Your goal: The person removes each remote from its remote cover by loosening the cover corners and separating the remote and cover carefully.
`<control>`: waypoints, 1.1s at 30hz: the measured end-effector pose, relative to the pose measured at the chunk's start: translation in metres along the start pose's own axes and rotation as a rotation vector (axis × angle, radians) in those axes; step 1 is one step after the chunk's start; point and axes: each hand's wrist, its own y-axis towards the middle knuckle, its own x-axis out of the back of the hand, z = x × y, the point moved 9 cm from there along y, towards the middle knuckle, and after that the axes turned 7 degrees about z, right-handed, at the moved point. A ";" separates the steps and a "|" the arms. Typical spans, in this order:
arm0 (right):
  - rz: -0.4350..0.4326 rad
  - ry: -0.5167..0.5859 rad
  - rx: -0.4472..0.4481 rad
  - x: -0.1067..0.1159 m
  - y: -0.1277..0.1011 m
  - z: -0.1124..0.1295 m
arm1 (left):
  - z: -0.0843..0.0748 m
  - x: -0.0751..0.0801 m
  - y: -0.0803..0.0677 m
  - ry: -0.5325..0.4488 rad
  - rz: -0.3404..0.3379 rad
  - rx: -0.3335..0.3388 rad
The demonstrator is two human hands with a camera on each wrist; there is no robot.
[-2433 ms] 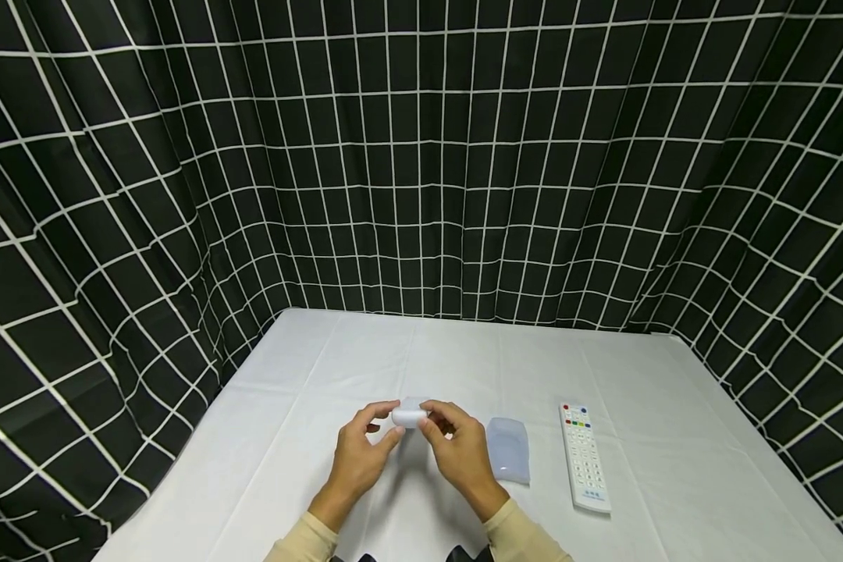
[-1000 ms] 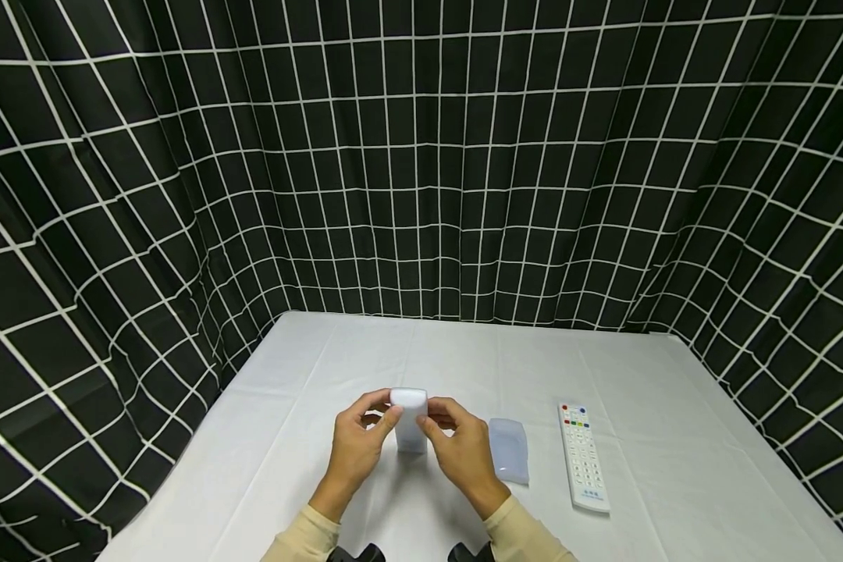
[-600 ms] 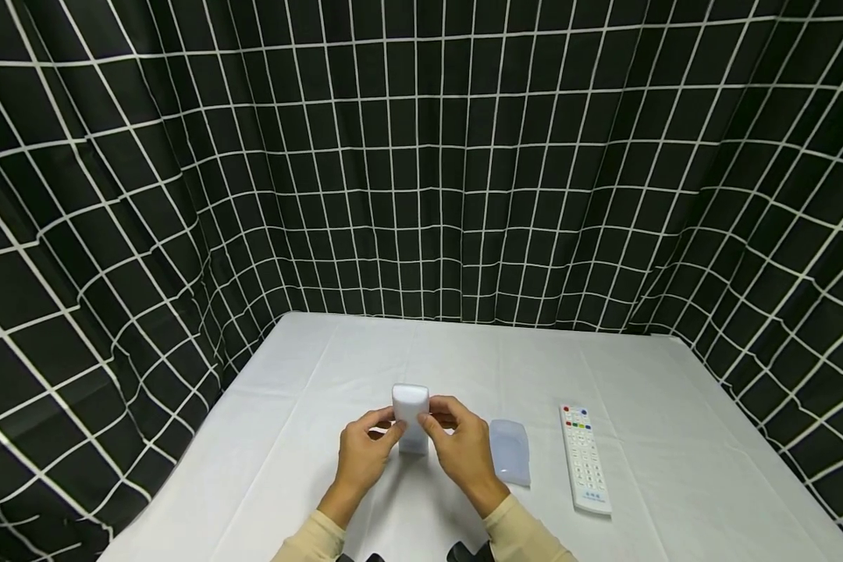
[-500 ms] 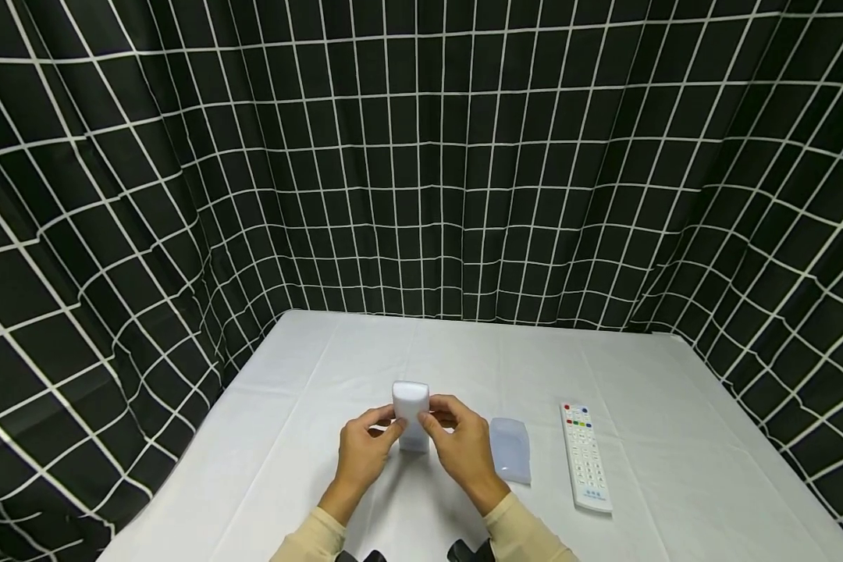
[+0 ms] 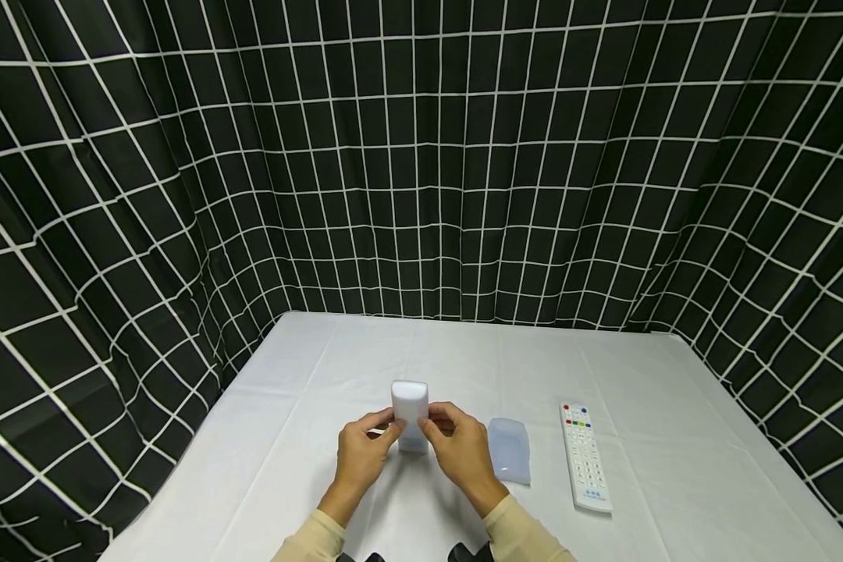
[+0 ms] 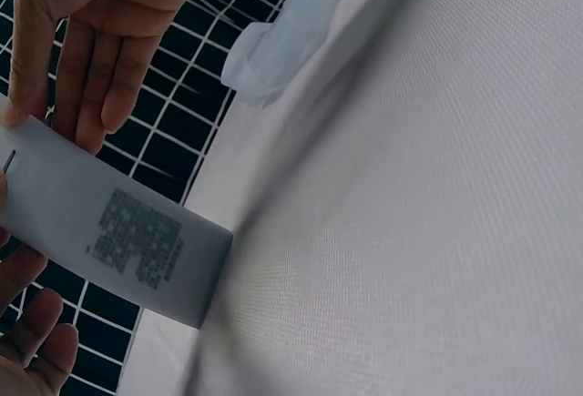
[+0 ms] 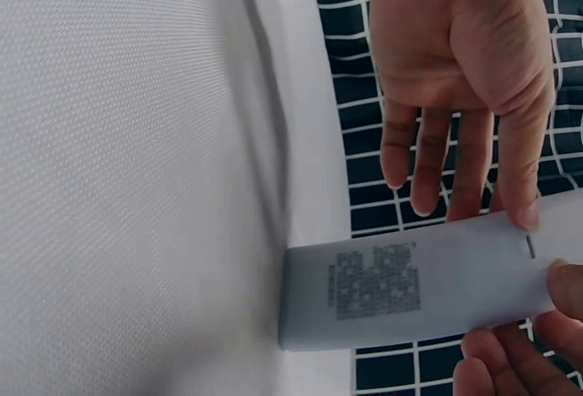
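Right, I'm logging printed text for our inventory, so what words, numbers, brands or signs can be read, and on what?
None can be quoted reliably.
White device: dark printed block, too blurred to read in either wrist view.
Remote control, near end: blue lettering, too small to read.
Remote control, keys: markings too small to read.
Pale sleeve: no text visible.
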 end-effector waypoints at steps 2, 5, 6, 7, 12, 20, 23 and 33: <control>0.006 0.004 -0.007 -0.001 0.000 -0.001 | 0.001 0.000 0.000 -0.017 0.000 0.010; -0.001 0.009 -0.009 0.000 -0.001 -0.002 | 0.001 -0.001 0.000 -0.041 0.004 0.021; -0.004 0.010 -0.007 0.000 -0.001 -0.003 | 0.000 -0.002 0.000 -0.045 0.008 0.022; -0.007 0.013 -0.008 0.001 -0.001 -0.003 | 0.000 -0.002 -0.001 -0.047 0.011 0.021; -0.010 0.024 -0.011 0.001 -0.001 -0.004 | -0.001 -0.002 -0.001 -0.047 0.015 0.018; -0.003 0.025 -0.029 0.000 0.000 -0.006 | -0.002 -0.001 -0.001 -0.059 -0.022 -0.016; -0.007 0.025 -0.034 0.001 0.000 -0.006 | -0.002 -0.001 -0.001 -0.048 -0.030 -0.013; -0.009 0.016 -0.051 -0.001 0.000 -0.009 | -0.037 0.004 -0.007 -0.024 -0.023 0.005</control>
